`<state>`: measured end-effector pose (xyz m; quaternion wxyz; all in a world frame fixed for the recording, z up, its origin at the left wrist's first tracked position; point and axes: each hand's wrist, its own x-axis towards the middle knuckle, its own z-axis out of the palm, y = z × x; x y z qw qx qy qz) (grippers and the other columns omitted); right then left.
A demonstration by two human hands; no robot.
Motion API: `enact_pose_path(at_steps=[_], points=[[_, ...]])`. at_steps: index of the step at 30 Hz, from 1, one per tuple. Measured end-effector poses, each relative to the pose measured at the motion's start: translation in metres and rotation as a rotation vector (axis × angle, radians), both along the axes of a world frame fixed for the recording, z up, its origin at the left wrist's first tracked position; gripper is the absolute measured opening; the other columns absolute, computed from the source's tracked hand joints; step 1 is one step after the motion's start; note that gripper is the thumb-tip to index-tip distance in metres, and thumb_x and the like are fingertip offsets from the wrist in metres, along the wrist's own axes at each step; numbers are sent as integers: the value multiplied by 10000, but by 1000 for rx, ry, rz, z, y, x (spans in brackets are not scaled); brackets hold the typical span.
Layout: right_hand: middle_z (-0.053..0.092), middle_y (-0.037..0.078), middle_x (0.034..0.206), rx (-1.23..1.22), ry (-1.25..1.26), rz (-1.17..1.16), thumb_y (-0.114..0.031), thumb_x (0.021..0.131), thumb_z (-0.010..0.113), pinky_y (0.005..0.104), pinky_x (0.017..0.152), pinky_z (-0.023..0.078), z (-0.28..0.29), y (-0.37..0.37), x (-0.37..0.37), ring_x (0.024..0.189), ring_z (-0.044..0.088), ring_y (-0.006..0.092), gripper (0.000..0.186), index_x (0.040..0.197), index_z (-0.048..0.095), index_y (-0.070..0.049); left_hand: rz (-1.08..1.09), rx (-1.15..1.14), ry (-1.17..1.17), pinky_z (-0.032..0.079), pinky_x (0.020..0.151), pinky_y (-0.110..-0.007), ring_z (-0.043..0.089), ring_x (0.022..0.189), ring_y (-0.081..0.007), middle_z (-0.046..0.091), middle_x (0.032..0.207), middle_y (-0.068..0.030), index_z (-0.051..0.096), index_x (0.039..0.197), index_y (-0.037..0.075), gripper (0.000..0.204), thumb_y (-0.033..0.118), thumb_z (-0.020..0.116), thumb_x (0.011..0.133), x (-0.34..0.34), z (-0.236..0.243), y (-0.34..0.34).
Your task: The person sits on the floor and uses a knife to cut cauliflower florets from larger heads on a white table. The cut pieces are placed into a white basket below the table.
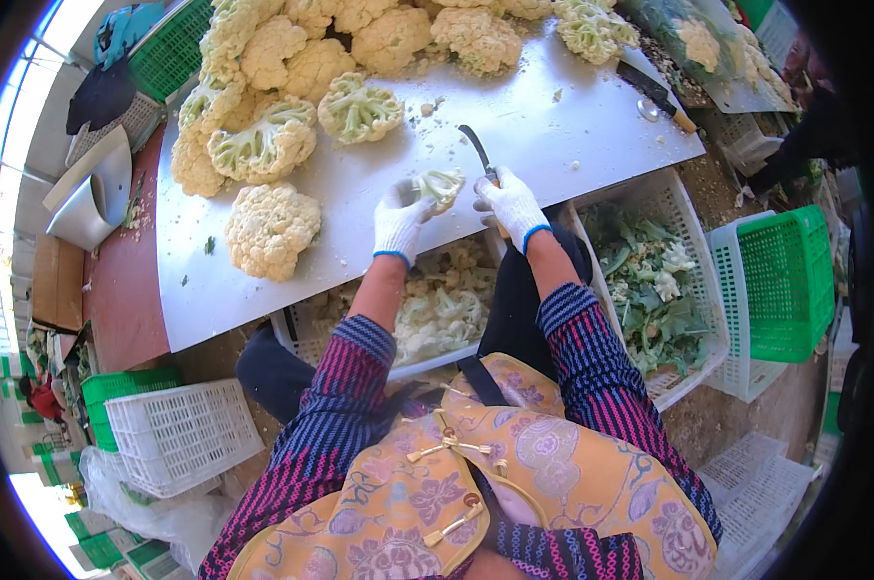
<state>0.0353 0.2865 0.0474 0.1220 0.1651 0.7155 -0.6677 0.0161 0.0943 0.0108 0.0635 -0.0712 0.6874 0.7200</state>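
Note:
My left hand, in a white glove with a blue cuff, is closed on a small cauliflower piece whose pale green stem branches show. Close beside it, my right hand, gloved the same way, grips a curved knife by its handle. The dark blade points up and away over the white tabletop, apart from the piece. Cauliflower heads are heaped at the far left of the table. One whole head lies left of my hands, and a cut one shows its stem side.
Below the table edge, a white crate holds cauliflower florets. To its right, another white crate holds leaf trimmings. A larger knife lies at the table's far right. Green crates stand farther right.

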Motion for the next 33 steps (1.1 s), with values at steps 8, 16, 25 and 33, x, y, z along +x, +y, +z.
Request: enact_pose_path(at_steps=[8, 16, 25, 33], points=[[633, 111, 710, 354, 154, 282, -330, 958, 594, 324, 512, 459, -46, -92, 76, 526, 581, 158, 336, 1099, 605, -25, 112, -789, 392, 523, 883, -366, 658, 958, -300, 637, 1057, -157, 642, 1158, 41, 435, 66, 731, 732, 50, -25, -101], [680, 254, 883, 680, 216, 403, -454, 922, 560, 526, 779, 491, -20, -113, 73, 860, 653, 438, 431, 1047, 585, -42, 227, -892, 351, 514, 836, -406, 651, 936, -354, 664, 1006, -188, 651, 1015, 38, 286, 82, 711, 740, 48, -40, -100], [686, 248, 1006, 675, 123, 391, -446, 931, 515, 517, 854, 492, -51, -137, 45, 969, 649, 436, 445, 1054, 603, -27, 248, -859, 327, 521, 799, -391, 671, 875, -322, 676, 917, -172, 647, 984, 40, 248, 71, 680, 740, 41, -39, -109], [673, 285, 966, 264, 0, 237, -438, 919, 541, 498, 822, 489, -24, -128, 53, 961, 649, 430, 458, 1035, 608, -1, 269, -831, 335, 523, 776, -394, 665, 833, -337, 674, 880, -179, 644, 951, 31, 231, 79, 674, 728, 54, -41, -101]])
